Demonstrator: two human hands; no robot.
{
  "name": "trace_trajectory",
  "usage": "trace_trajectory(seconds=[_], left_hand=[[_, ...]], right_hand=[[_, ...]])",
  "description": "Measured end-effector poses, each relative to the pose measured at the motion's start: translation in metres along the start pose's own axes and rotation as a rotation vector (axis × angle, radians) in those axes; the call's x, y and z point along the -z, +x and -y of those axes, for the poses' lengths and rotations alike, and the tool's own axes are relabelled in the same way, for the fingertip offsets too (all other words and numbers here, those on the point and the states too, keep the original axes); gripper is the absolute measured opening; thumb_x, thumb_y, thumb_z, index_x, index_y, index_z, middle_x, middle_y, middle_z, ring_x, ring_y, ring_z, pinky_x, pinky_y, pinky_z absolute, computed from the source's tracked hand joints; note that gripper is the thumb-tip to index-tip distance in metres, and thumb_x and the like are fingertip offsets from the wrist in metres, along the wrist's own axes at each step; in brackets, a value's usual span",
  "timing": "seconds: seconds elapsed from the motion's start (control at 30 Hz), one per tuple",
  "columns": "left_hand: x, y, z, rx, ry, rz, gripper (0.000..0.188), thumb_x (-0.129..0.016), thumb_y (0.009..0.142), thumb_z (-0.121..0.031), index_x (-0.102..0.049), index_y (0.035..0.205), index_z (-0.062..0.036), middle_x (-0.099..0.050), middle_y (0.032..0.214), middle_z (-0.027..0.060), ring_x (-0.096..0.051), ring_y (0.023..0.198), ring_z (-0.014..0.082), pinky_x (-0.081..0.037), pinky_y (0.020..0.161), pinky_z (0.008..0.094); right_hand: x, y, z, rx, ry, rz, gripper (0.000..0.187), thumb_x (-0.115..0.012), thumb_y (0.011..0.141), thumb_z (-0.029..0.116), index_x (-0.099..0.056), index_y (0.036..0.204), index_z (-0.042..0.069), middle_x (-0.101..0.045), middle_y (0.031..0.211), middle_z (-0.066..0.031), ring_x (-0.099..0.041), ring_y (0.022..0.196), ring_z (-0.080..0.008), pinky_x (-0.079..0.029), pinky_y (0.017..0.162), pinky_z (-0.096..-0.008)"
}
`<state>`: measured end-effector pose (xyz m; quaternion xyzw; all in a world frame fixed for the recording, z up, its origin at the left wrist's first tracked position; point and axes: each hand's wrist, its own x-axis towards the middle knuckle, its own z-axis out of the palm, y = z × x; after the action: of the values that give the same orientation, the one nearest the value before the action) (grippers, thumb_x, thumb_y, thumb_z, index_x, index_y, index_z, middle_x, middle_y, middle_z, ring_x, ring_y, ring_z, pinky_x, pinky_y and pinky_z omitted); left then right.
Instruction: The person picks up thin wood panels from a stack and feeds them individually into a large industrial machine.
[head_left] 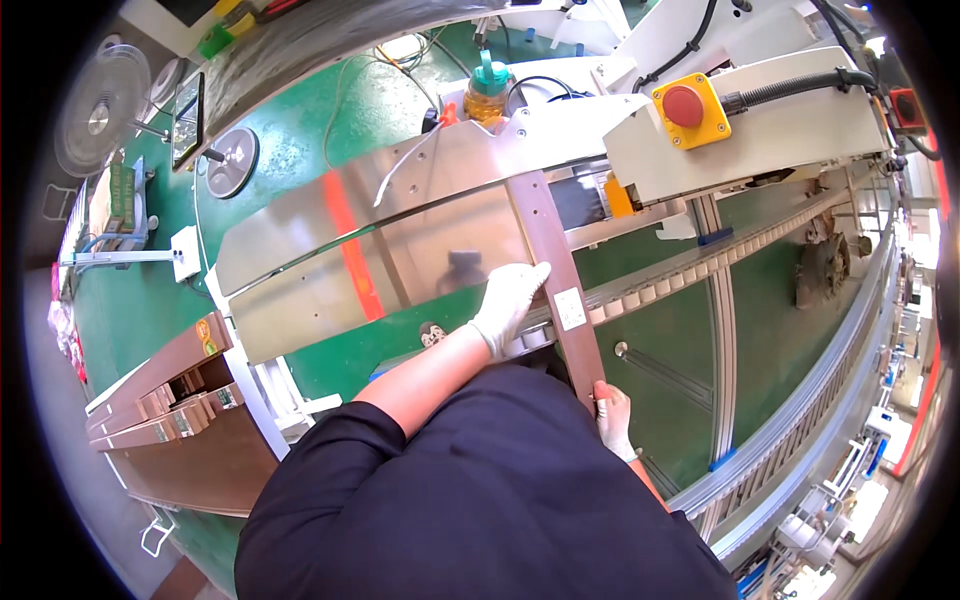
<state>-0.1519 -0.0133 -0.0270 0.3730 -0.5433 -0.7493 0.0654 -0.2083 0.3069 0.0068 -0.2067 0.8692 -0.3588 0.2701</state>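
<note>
**Brown board spanned by both hands, long axis fore-and-aft, far end unheld**

Brown board [548,235] is held in front of the torso, across the near end of the segmented conveyor track [660,288]. Long axis is pointed away from the body, far end canted slightly left; track is crossed at a steep angle.

Left hand [512,300], gloved: closed on the board's left long edge, around mid-length, beside the white label [570,309]. Right hand [615,420], gloved: closed at the right edge of the near end; its underside fingers are hidden. So the board is stretched forward from the right grip, and most of the far half is left beyond the left grip. Far end is nearer the left hand.

Key relation, as judged: far end vs the metal plate [450,245]. Plate's right end is met or overlapped by the board; contact can't be confirmed from this view.

Edges: far right is bounded by the machine housing [760,135] and its orange block [618,198], set near the far end. Near end is crowded by the dark shirt [490,480]. Left is taken up by the plate. Most open room is seen to the right of the near half, over the green floor [670,340], up to the aluminium crossbar [722,340].
</note>
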Motion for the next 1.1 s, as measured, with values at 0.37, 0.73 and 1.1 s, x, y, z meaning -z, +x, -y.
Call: trace_trajectory(seconds=[0.37, 0.73, 1.1], left_hand=[[-0.096, 0.064, -0.028, 0.139, -0.212, 0.037, 0.03, -0.069, 0.105, -0.03, -0.074, 0.105, -0.0006, -0.073, 0.095, 0.0042, -0.067, 0.082, 0.014, -0.059, 0.079, 0.0325], [-0.214, 0.136, -0.053, 0.19, -0.394, -0.02, 0.03, -0.07, 0.104, -0.028, -0.07, 0.1, 0.0016, -0.064, 0.091, 0.0003, -0.059, 0.083, 0.0104, -0.049, 0.075, 0.0274], [-0.257, 0.149, -0.057, -0.051, 0.254, 0.317, 0.047, -0.063, 0.104, -0.043, -0.068, 0.123, -0.0002, -0.07, 0.116, 0.0143, -0.068, 0.11, 0.0284, -0.054, 0.098, 0.0418]], right_hand=[[0.084, 0.067, -0.033, -0.102, 0.073, -0.056, 0.064, -0.066, 0.102, 0.053, -0.066, 0.077, -0.006, -0.067, 0.074, -0.0133, -0.062, 0.07, -0.0215, -0.049, 0.068, -0.036], [0.163, 0.141, -0.092, -0.246, 0.36, -0.186, 0.055, -0.075, 0.099, 0.048, -0.068, 0.081, -0.003, -0.063, 0.076, -0.0018, -0.054, 0.073, -0.0121, -0.044, 0.067, -0.0301], [0.216, 0.21, -0.182, -0.231, 0.99, -0.926, 0.03, -0.062, 0.106, 0.031, -0.07, 0.12, 0.006, -0.07, 0.098, -0.007, -0.063, 0.098, -0.0164, -0.051, 0.093, -0.0346]])
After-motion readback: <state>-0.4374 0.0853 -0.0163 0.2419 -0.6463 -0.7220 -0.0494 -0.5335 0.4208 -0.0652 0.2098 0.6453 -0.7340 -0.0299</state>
